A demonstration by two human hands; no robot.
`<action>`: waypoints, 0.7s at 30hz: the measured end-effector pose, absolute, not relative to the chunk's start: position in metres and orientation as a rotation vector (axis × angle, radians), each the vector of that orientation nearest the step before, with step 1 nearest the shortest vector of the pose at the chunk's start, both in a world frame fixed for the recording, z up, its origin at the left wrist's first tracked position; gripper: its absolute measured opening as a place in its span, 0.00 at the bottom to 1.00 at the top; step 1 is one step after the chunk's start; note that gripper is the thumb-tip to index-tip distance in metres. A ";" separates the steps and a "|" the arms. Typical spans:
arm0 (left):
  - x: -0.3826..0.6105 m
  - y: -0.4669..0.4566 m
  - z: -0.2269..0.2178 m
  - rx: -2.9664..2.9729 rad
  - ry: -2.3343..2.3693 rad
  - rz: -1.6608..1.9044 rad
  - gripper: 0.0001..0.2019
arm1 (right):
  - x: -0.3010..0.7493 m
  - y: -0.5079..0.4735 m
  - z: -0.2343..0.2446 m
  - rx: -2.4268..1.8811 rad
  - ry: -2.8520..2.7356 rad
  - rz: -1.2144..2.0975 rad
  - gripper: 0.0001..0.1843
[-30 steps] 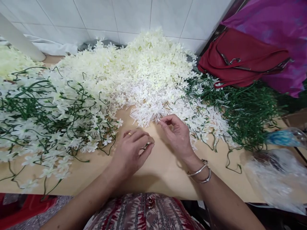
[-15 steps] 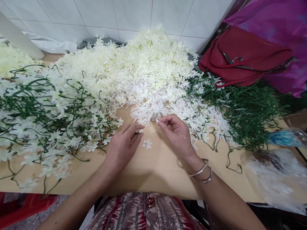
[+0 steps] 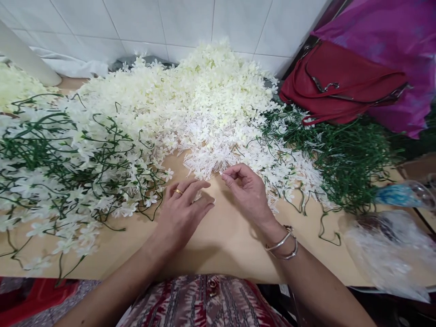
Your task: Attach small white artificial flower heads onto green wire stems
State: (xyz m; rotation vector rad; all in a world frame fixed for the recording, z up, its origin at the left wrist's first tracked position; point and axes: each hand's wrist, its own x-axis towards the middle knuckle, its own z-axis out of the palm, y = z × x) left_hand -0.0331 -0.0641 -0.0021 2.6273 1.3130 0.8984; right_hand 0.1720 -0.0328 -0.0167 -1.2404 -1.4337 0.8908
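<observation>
My left hand (image 3: 182, 211) is low over the table, palm down, with its index finger stretched out. Bits of a white artificial flower (image 3: 198, 195) show between its fingers, and its other fingertips are close together on it; most of the flower is hidden. My right hand (image 3: 245, 186) pinches a tiny white piece (image 3: 221, 173) between thumb and index finger; its kind is too small to tell. Just beyond both hands lies a heap of loose white and cream artificial flowers (image 3: 221, 91), with thin white stamen-like strands (image 3: 213, 159) along its near edge.
White flowers on green stems (image 3: 81, 154) spread across the left. A pile of green stems (image 3: 354, 159) lies at right, below a red handbag (image 3: 344, 81) and a purple bag (image 3: 391, 36). Clear plastic bags (image 3: 391, 250) sit at the right front. A tiled wall (image 3: 190, 22) stands behind.
My left hand has moved right and turned palm down over the single flower that lay bare on the table. My right hand keeps its pinch, nearly in place. The view has shifted slightly.
</observation>
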 end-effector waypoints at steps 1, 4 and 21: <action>-0.033 -0.062 0.001 2.537 1.306 0.996 0.05 | 0.172 -0.033 -0.015 -1.239 -1.417 0.898 0.02; -0.030 -0.054 0.013 2.087 1.298 1.230 0.05 | 0.171 -0.036 -0.008 -1.214 -1.360 0.951 0.02; -0.009 -0.038 0.013 1.061 1.187 1.261 0.10 | 0.163 -0.046 0.011 -1.098 -1.357 0.997 0.02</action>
